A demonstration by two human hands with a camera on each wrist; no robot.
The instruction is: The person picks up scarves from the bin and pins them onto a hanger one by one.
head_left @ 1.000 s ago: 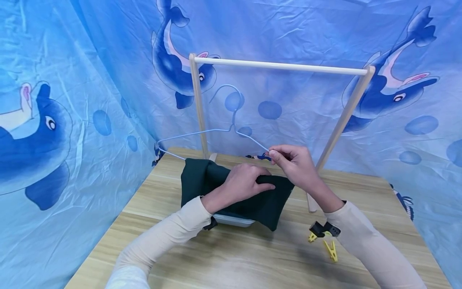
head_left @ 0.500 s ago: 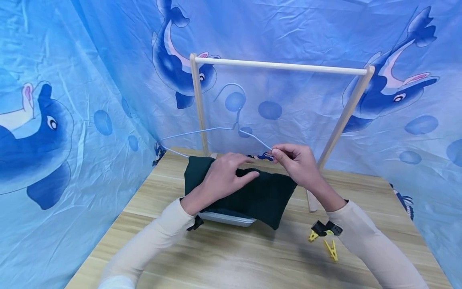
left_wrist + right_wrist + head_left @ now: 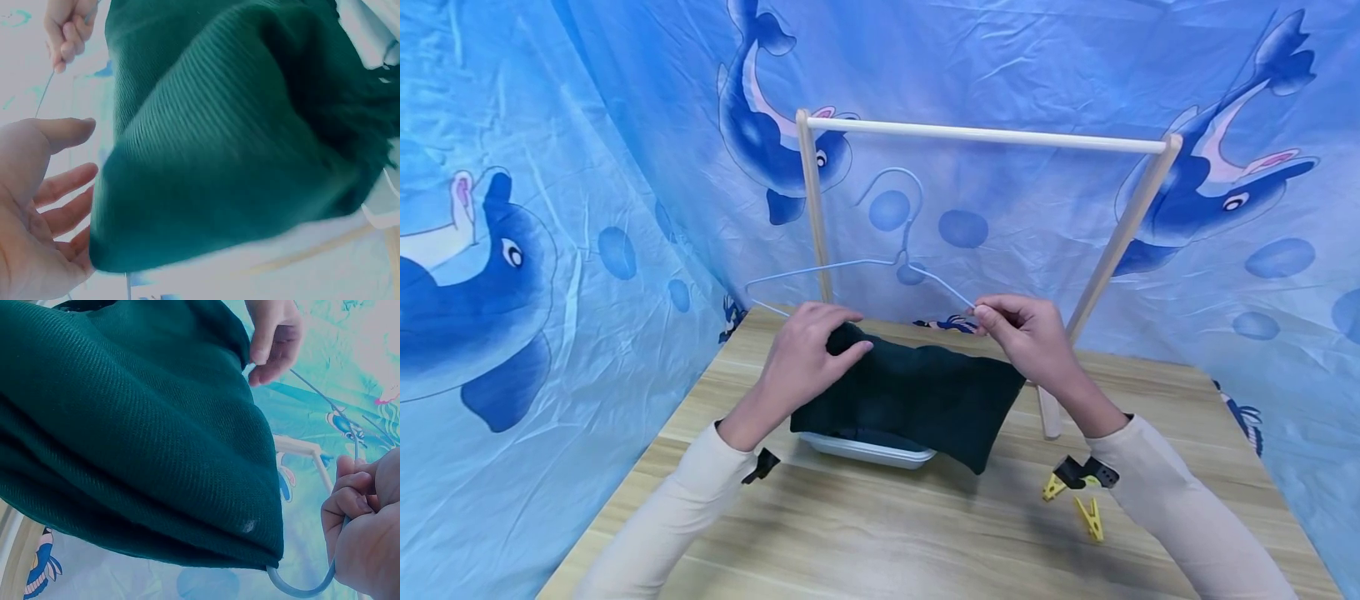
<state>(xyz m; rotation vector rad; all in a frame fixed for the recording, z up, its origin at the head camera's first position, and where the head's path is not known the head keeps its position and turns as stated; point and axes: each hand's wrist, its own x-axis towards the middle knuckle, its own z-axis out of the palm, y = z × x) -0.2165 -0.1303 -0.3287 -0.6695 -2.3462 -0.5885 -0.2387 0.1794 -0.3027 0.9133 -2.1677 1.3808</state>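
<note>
A pale blue wire hanger (image 3: pixel 842 265) is held up above the table, hook upward. My right hand (image 3: pixel 1033 342) grips its right shoulder; in the right wrist view, the fingers curl round the wire near the hanger's rounded end (image 3: pixel 300 592). Over the hanger's lower bar drapes a dark green ribbed scarf (image 3: pixel 917 392), fringe (image 3: pixel 384 115) showing in the left wrist view. At the scarf's upper left corner is my left hand (image 3: pixel 801 354), thumb and fingers apart. In the left wrist view, its fingertips (image 3: pixel 84 172) are beside the scarf's edge; contact there is unclear.
Beneath the scarf stands a white plastic basin (image 3: pixel 868 450), partly covered. A rack with a white rail (image 3: pixel 985 133) and wooden legs rises behind. Two yellow clothes pegs (image 3: pixel 1092 518) lie by my right forearm. Blue dolphin-print curtains enclose the wooden table (image 3: pixel 850 533).
My left hand has moved left along the scarf from its right part to its left corner, and the scarf's top now lies flatter. The hanger and right hand have shifted slightly right.
</note>
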